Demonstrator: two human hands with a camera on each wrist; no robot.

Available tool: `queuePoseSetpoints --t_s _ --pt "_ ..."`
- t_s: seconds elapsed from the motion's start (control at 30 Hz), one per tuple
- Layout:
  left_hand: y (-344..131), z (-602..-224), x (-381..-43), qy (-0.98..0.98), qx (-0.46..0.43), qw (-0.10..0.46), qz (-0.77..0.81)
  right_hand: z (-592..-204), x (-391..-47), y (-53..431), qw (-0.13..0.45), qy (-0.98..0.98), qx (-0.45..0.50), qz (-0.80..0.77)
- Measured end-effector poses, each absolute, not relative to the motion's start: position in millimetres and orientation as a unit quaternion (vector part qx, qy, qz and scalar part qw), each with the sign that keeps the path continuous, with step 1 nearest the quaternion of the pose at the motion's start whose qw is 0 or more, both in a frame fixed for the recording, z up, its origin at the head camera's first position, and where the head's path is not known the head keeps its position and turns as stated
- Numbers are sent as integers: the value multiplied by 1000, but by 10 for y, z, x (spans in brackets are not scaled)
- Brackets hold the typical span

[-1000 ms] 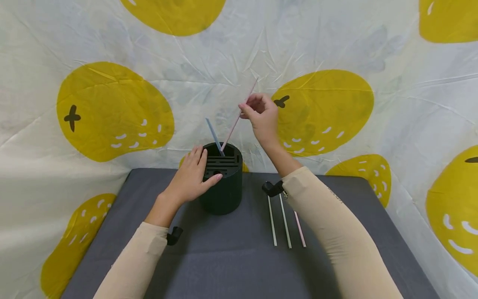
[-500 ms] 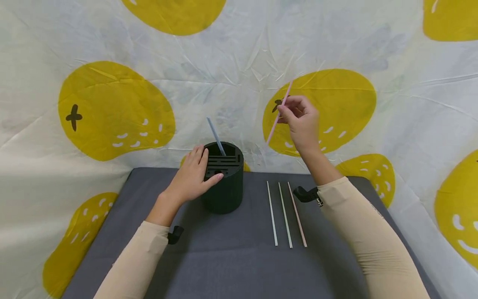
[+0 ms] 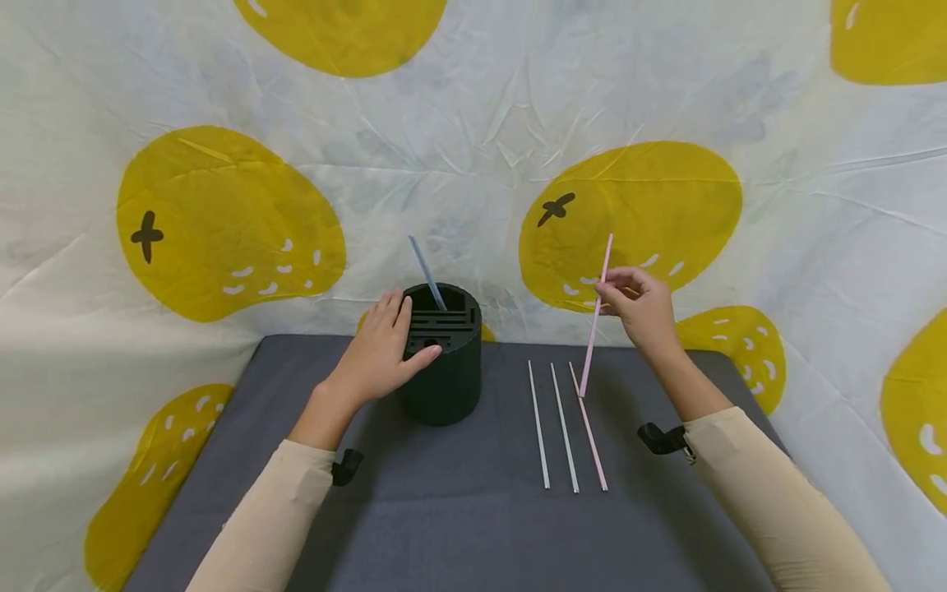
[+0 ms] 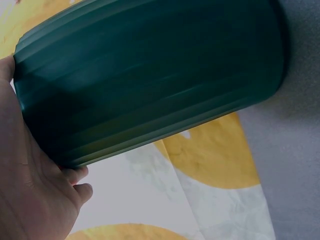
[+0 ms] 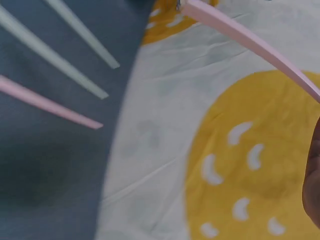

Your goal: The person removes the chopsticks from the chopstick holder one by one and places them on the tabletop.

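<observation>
In the head view, my right hand (image 3: 645,306) pinches a thin pink stick (image 3: 596,333) between thumb and fingers. It holds the stick nearly upright at the table's right, with the lower end in front of a second pink stick (image 3: 594,444). That one lies beside two pale green sticks (image 3: 538,432). My left hand (image 3: 373,349) rests against the left side and rim of a dark green round holder (image 3: 444,386), fingers and thumb fairly straight. The left wrist view shows the holder's ribbed wall (image 4: 160,75) up close. A blue stick (image 3: 427,271) leans inside the holder's rear opening.
A dark grey cloth (image 3: 459,534) covers the table. Behind it hangs a white fabric backdrop (image 3: 444,205) printed with large yellow shapes. The holder's top has slots and small holes in front of its rear opening.
My right hand has taken the pink stick out of the holder's rear opening, then moved right and down beside the lying sticks. My left hand and the holder have stayed in place.
</observation>
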State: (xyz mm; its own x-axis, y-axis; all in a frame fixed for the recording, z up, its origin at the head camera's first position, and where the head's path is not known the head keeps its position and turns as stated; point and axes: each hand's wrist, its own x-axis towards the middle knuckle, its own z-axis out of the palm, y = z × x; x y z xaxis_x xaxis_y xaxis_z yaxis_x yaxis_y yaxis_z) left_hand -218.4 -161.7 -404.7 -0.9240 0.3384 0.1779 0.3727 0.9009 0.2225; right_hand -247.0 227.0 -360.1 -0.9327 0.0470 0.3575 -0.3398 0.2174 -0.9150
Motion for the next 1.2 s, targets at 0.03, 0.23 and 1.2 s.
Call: queuePoseSetpoints --t_s 0.03,0.23,1.2 --pt "-1620 -4049 -2183 -973 -183 66 -128 -3655 -2460 2309 147 -774 87 610" --pt "-1637 -4057 -2187 -972 -187 66 -129 -4079 -2518 2615 87 -807 59 581" --pt "-1653 -4006 -2177 -973 -184 70 -120 -5392 -2636 3223 -125 -847 -15 517"
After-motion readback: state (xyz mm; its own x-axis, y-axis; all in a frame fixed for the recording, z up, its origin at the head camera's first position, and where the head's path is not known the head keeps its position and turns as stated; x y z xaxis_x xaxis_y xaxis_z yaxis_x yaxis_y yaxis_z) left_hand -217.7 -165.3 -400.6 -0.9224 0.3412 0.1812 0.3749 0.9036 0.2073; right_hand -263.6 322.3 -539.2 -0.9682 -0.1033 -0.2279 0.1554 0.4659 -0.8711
